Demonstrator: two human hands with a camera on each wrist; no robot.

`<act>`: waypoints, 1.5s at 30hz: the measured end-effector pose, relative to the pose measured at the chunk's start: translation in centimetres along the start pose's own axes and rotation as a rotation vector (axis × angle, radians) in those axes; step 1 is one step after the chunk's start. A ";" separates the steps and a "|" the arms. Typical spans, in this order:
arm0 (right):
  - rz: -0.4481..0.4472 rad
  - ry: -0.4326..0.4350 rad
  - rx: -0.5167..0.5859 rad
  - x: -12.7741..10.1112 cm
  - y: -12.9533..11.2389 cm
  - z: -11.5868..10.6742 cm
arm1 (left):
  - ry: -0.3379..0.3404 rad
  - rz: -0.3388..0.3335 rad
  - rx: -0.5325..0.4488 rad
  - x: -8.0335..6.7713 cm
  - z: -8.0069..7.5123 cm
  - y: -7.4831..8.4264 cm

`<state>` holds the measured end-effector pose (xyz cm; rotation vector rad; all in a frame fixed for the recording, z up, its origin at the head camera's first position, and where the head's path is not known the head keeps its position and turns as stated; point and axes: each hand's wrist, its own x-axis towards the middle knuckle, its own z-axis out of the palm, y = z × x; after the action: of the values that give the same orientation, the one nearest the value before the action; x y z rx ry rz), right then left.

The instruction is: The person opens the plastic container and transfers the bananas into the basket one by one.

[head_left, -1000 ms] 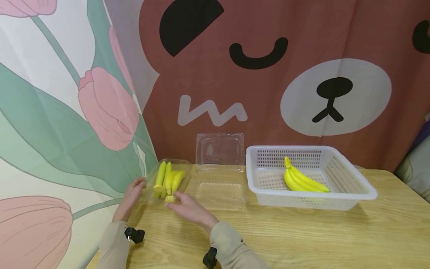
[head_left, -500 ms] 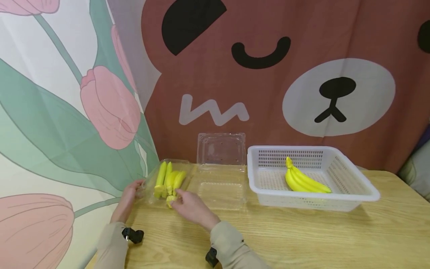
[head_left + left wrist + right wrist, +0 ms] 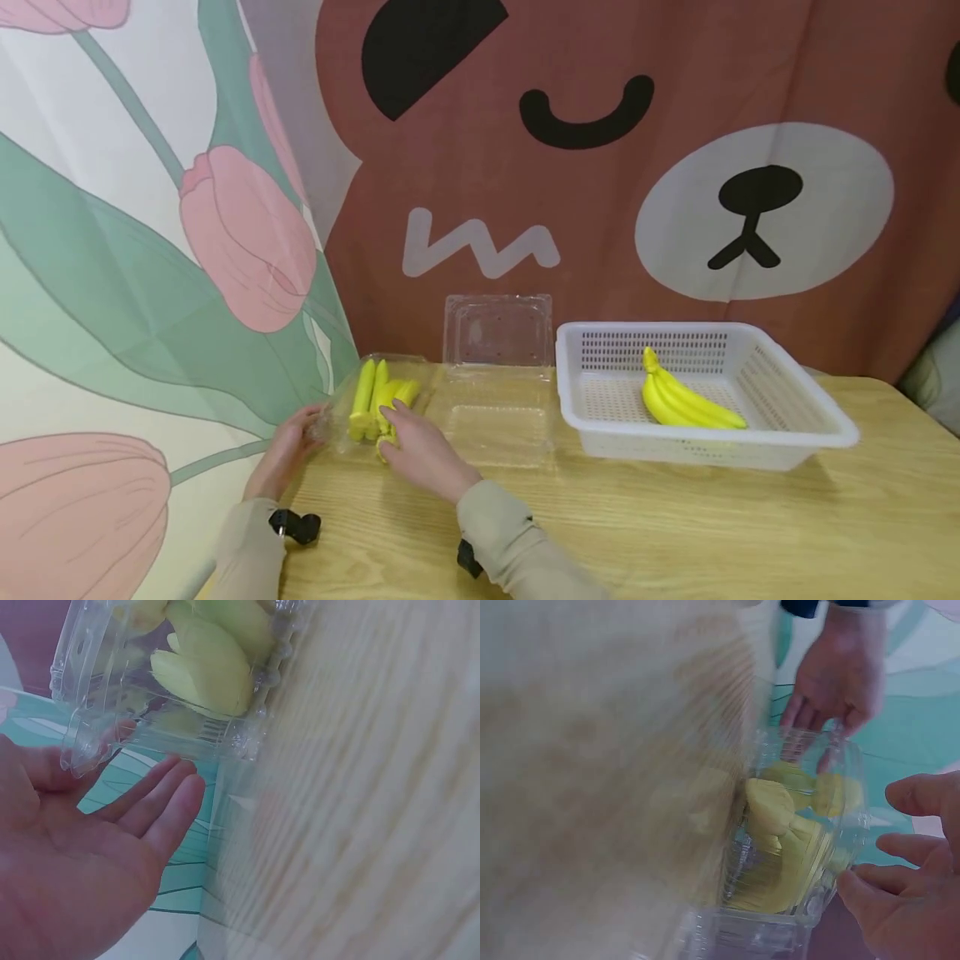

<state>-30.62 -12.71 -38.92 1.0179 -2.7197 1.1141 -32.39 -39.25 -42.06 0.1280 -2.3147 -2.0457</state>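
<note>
Bananas (image 3: 378, 397) sit inside clear clamshell box (image 3: 352, 433) at table's (image 3: 675, 525) left edge, by the tulip curtain (image 3: 150, 250). Left hand (image 3: 288, 446) touches box's left end, fingers straight and relaxed, thumb against the plastic in left wrist view. Right hand (image 3: 420, 446) rests on box's near right side, fingers loosely spread over the lid; can't tell if it grips. Second clamshell (image 3: 495, 392) lies open just right. White basket (image 3: 795, 400) holds another banana bunch (image 3: 686, 400), well apart.
</note>
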 end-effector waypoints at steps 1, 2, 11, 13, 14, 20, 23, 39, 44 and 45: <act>-0.010 -0.006 -0.047 0.3 -0.1 0.1 | 0.007 -0.011 0.013 0.0 0.0 -0.1; -0.026 -0.010 -0.090 0.6 -0.3 0.1 | 0.014 -0.019 0.025 -0.1 0.0 -0.1; -0.075 0.004 -0.379 2.8 -0.5 1.1 | -0.079 -0.056 -0.216 -0.1 -0.6 -0.8; -0.069 0.021 -0.412 3.1 -0.4 1.3 | -0.110 -0.056 -0.272 -0.1 -0.9 -1.0; -0.070 0.029 -0.429 3.2 -0.3 1.4 | -0.121 -0.051 -0.289 0.0 -1.0 -1.1; -0.038 0.007 -0.448 3.3 -0.3 0.9 | -0.157 -0.043 -0.324 0.0 -1.2 -1.2; -0.025 -0.009 -0.442 3.2 -0.2 0.8 | -0.174 -0.040 -0.328 -0.1 -1.2 -1.5; -0.014 0.014 -0.386 3.3 -0.2 0.4 | -0.275 0.021 -0.312 -0.6 -2.2 -1.8; -0.009 0.034 -0.411 3.3 -0.3 0.8 | -0.219 -0.003 -0.238 -0.5 -2.0 -1.4; -0.012 0.039 -0.421 3.3 -0.4 0.9 | -0.213 -0.012 -0.237 -0.5 -2.0 -1.3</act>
<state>-32.83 -15.36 -38.50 0.9289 -2.7371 0.5127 -31.65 -41.34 -43.10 -0.0898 -2.1581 -2.4279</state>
